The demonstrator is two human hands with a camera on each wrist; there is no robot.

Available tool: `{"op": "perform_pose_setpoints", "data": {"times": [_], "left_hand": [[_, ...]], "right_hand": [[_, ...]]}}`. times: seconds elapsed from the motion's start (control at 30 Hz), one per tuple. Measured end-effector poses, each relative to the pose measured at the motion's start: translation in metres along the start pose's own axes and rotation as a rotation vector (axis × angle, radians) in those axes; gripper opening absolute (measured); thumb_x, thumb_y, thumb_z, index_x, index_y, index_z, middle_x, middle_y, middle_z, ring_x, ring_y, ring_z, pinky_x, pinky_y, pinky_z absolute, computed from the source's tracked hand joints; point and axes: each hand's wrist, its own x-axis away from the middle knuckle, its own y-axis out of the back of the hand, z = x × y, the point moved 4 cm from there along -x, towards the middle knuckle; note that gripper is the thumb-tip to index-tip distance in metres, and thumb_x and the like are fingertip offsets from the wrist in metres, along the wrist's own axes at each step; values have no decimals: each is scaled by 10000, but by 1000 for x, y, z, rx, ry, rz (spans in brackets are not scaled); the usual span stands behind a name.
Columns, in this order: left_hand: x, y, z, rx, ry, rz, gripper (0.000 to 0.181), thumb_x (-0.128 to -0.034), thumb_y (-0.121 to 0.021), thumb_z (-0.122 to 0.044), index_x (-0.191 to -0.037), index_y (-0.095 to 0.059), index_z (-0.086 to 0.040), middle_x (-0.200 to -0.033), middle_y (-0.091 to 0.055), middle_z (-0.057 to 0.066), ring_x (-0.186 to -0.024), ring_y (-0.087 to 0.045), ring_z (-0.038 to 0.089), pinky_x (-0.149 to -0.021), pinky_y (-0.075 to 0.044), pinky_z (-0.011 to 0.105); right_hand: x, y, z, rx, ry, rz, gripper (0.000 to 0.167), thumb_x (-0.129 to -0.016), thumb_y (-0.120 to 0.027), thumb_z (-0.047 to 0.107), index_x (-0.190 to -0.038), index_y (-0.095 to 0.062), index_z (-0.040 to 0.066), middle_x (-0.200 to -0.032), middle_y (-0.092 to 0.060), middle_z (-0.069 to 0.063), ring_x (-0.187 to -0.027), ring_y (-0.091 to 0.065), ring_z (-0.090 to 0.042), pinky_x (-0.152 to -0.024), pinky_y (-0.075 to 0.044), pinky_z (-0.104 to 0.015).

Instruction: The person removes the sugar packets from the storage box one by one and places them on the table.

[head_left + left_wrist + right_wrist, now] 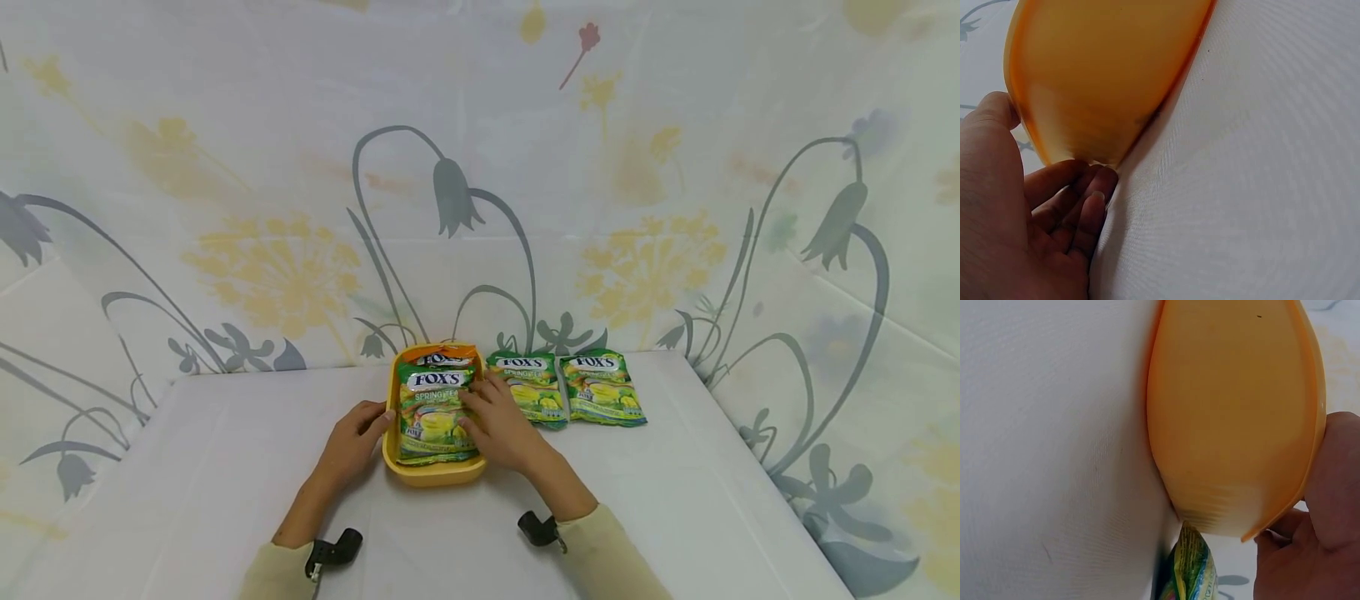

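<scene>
Four FOX'S sweet bags are what I can count: two in one yellow plastic tray (435, 477), two outside it. Treat the tray as the middle of the clock in the head view.

On top in the tray lies one green FOX'S Spring Tea bag (433, 421), face up, label readable. Poking out past its 12 o'clock end is one orange-edged FOX'S bag (442, 358), mostly covered; can't tell if more sit underneath. Just off the tray near 3 o'clock, tilted slightly towards 2, is the nearer green bag (531, 392), partly behind the person's fingers. Right beside it, a bit further out on about the same line, is the outer green bag (602, 388). Both lie label up.

Two bare hands. The left hand (355, 440) is between 8 and 9, gripping the tray: thumb on the rim, other fingers bent against the outside wall. The right hand (506, 425) is at 3, reaching over the rim with fingers loosely extended and a bit apart, resting on the top bag's edge rather than wrapped round it.

Two black wrist cameras too, one around 7 (337, 548), one between 4 and 5. All of it's on one white table (225, 475), with a floral backdrop (495, 100) at 12 showing grey bell flowers.
</scene>
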Motion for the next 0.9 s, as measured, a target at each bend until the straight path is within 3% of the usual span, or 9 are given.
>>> {"op": "perform_pose_setpoints", "data": {"times": [0.23,0.43,0.53,0.7,0.9], "left_hand": [[0,0,2,2,7,9,541,-1112,-525,-453,-1449,-636,-45,-1332,-657,98,-1277,-598,304,-1145,-468,550],[0,-1,2,7,12,5,535,-1111,-531,-447,-1454,-632,-50,-1331,-659,97,-1276,-598,301,-1150,-464,546],[0,-1,1,12,8,2,529,-1111,-535,-438,-1451,-634,-46,-1324,-661,97,-1266,-601,296,-1145,-468,542],[0,-1,0,12,3,0,517,-1110,-542,-425,-1444,-639,-43,-1306,-667,95,-1244,-607,285,-1130,-481,533],[0,-1,1,4,7,8,530,-1108,-543,-432,-1452,-630,-38,-1321,-662,100,-1267,-602,294,-1140,-472,536]], "right_hand": [[-1,0,0,-42,39,-57,383,-1035,-676,156,-1371,-630,-20,-1418,-606,-198,-1532,-346,-421,-1278,-261,-561],[0,4,14,-97,25,-115,468,-1028,-691,140,-1442,-565,-36,-1442,-556,-177,-1364,-522,-359,-1169,-442,-518],[1,2,21,-143,-53,-86,530,-1044,-664,166,-1509,-506,-33,-1504,-515,-188,-1374,-533,-362,-1142,-477,-519],[3,-2,33,-211,-195,5,647,-1058,-629,211,-1591,-378,-57,-1634,-378,-252,-1500,-408,-428,-1207,-386,-573],[7,-5,44,-274,-243,80,737,-1069,-589,217,-1624,-234,-114,-1684,-193,-343,-1539,-310,-480,-1221,-349,-594]]}}
